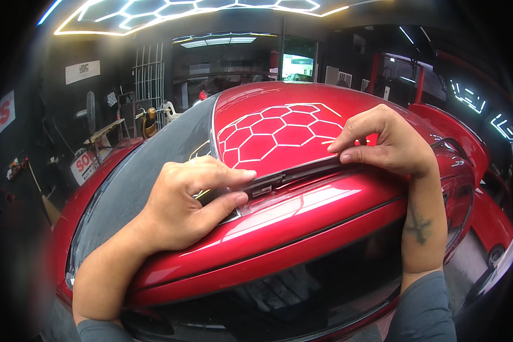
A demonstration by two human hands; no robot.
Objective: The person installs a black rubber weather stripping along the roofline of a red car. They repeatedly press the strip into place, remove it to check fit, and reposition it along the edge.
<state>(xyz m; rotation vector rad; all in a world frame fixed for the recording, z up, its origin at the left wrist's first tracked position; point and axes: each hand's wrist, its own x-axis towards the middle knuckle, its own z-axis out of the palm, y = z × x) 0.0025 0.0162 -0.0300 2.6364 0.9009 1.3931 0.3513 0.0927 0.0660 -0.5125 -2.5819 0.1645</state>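
Along the near edge of the red roof (pixel 293 94), a dark trim strip (pixel 313 169) sits pinched thumb-to-finger, the left hand's (pixel 182 196) grip and right hand's (pixel 387 142) grip both nearly closed, apparently set apart to support its length evenly.

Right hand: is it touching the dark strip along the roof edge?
Touching. The head view shows the right hand pinching the dark strip, with thumb and fingertip at its upper edge.
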